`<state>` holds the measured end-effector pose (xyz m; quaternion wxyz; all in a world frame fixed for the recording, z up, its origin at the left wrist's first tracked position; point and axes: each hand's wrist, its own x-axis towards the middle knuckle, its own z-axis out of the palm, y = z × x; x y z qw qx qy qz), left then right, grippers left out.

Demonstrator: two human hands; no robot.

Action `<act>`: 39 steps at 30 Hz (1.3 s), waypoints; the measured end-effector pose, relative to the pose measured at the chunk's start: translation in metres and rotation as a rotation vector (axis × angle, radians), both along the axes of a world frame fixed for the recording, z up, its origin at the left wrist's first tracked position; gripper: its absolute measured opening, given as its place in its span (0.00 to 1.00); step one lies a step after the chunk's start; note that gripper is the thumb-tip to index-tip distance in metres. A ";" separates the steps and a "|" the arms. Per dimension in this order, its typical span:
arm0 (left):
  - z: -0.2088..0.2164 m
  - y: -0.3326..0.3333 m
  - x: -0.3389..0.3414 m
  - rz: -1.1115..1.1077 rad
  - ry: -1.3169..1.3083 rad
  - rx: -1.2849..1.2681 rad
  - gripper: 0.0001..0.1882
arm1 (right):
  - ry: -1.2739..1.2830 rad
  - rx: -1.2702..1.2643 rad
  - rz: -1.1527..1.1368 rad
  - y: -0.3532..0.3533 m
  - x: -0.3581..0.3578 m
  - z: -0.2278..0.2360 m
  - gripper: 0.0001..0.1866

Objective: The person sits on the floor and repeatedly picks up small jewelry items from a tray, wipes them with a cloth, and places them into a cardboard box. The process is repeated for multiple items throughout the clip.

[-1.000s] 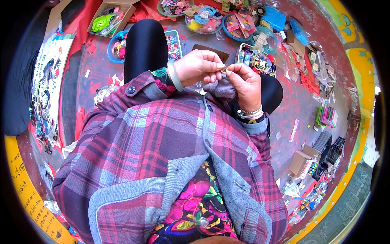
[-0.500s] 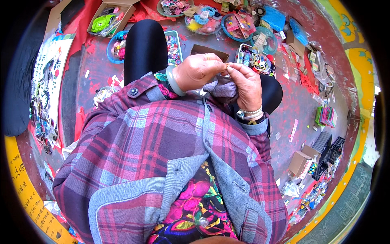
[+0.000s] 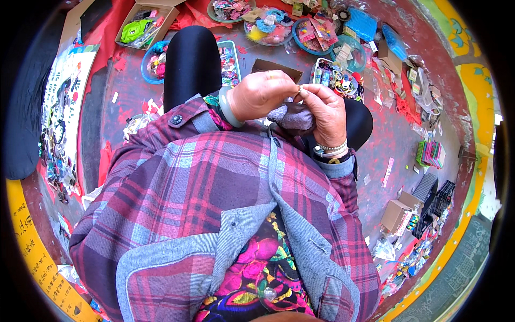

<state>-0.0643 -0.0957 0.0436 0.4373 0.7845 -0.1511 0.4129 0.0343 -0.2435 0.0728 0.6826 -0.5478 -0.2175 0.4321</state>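
In front of my lap, my left hand [image 3: 261, 95] and my right hand [image 3: 327, 114] meet fingertip to fingertip. Both are closed in a pinch around something tiny between the thumbs and forefingers, too small to name. A soft grey-purple fuzzy cloth-like thing [image 3: 296, 119] hangs below the pinch, beside my right palm; whether the fingers grip it is hidden. Just beyond my hands lies an open brown cardboard box [image 3: 277, 68].
White trays of small colourful items [image 3: 229, 63] and hair ties [image 3: 343, 77] lie beyond my knees. Round basins [image 3: 268, 27] stand farther off. A cardboard carton [image 3: 147, 24] is far left. At right are a colourful rack [image 3: 430, 154] and a small box [image 3: 398, 216].
My left fingers have shifted slightly at the pinch. The fuzzy grey-purple thing has moved a little; both hands stay in nearly the same place.
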 end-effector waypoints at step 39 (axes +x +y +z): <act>-0.033 0.019 0.004 -0.596 0.946 -1.324 0.12 | 0.213 -0.040 -0.128 -0.001 0.015 -0.035 0.05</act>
